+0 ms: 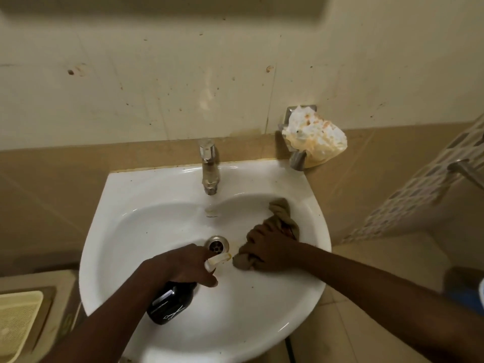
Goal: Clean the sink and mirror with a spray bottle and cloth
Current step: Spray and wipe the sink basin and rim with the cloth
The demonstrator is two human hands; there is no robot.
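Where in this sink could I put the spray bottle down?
Free: the basin's left slope, between the drain and the sink rim. Crowded: right of the drain, where the right hand presses the cloth. The left hand holds the spray bottle.

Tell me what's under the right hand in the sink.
A bunched brown cloth lies under the right hand, pressed on the sink basin beside the drain. The basin beneath is hidden.

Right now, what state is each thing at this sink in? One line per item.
Left hand: gripping the spray bottle.
Spray bottle: dark, tilted, nozzle aimed toward the drain.
Right hand: pressing the cloth down.
Cloth: brown, bunched, lying in the basin.
Tap: no water visibly running.
Drain: open, unplugged.
Sink: specks on its rim.
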